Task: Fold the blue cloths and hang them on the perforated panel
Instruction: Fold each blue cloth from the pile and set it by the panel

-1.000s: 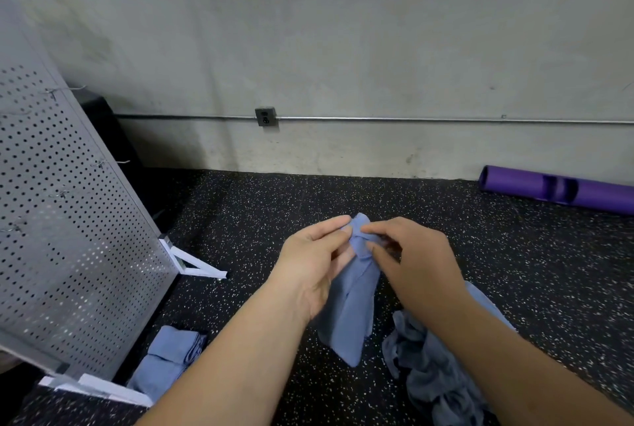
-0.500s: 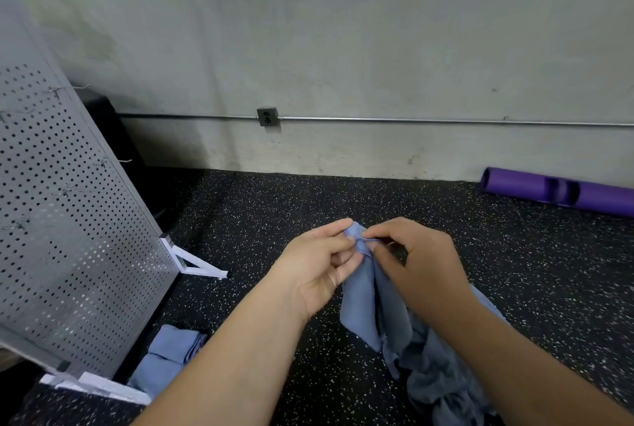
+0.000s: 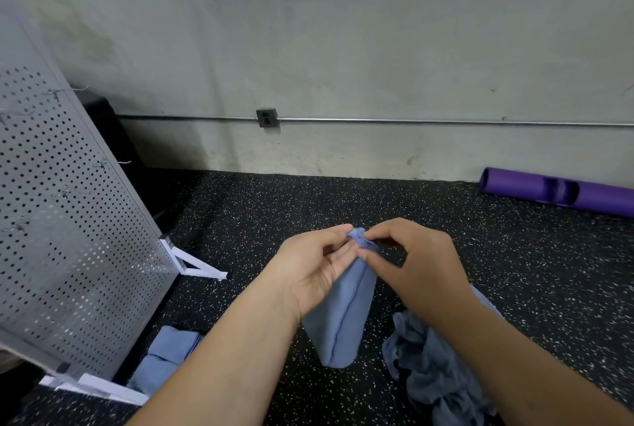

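Note:
A blue cloth (image 3: 343, 316) hangs folded lengthwise over the speckled floor, with its top corner bunched between both hands. My left hand (image 3: 314, 268) pinches that corner from the left, and my right hand (image 3: 415, 264) pinches it from the right. A crumpled pile of blue cloths (image 3: 435, 370) lies on the floor below my right forearm. Another folded blue cloth (image 3: 164, 357) lies by the foot of the perforated panel (image 3: 68, 237), which leans at the left with several wire hooks on it.
The panel stands on white feet (image 3: 195, 264). A purple roller (image 3: 555, 192) lies by the wall at the right. A dark box (image 3: 113, 137) sits behind the panel. A conduit with a socket (image 3: 267, 117) runs along the wall.
The cloth has been drawn into a narrower lengthwise fold and hangs free of the pile. Both hands stay together at its top corner.

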### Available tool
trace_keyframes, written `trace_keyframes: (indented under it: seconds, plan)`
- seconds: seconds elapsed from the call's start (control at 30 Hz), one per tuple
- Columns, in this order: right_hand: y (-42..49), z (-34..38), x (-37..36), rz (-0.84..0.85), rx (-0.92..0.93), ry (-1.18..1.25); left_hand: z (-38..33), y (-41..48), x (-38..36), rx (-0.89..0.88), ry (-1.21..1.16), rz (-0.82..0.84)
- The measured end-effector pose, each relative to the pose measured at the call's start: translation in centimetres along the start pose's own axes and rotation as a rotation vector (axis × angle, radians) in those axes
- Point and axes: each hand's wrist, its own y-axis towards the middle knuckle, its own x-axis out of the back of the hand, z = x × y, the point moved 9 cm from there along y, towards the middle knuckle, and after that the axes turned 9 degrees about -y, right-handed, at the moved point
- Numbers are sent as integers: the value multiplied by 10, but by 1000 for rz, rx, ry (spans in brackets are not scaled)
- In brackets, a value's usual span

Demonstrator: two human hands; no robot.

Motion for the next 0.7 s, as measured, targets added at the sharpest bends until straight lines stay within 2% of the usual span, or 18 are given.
trace_keyframes:
  seconds: [0.07, 0.13, 0.17, 0.27, 0.33, 0.4, 0.47, 0.6, 0.7]
  plan:
    - [1, -9, 2, -17, -67, 29, -2, -2, -2, -18, 25, 12]
    - [2, -15, 4, -21, -96, 63, -6, -2, -2, -93, 213, 10]
    - [3, -16, 5, -17, -108, 83, -10, -2, -1, -173, 392, -2]
    - [3, -23, 4, 21, -185, 210, -31, -7, -8, -566, 1076, -38]
    - [4, -24, 2, 57, -203, 310, -32, -15, -26, -749, 1317, 46]
    - [6, -22, 3, 78, -197, 377, -27, -18, -36, -783, 1312, 177]
    - [8, -23, 8, 85, -193, 392, -20, -19, -42, -730, 1261, 261]
    - [9, -30, 17, 90, -191, 297, -22, -19, -39, -699, 1176, 221]
    - [10, -32, 21, 72, -170, 195, -25, -24, -42, -755, 1142, 213]
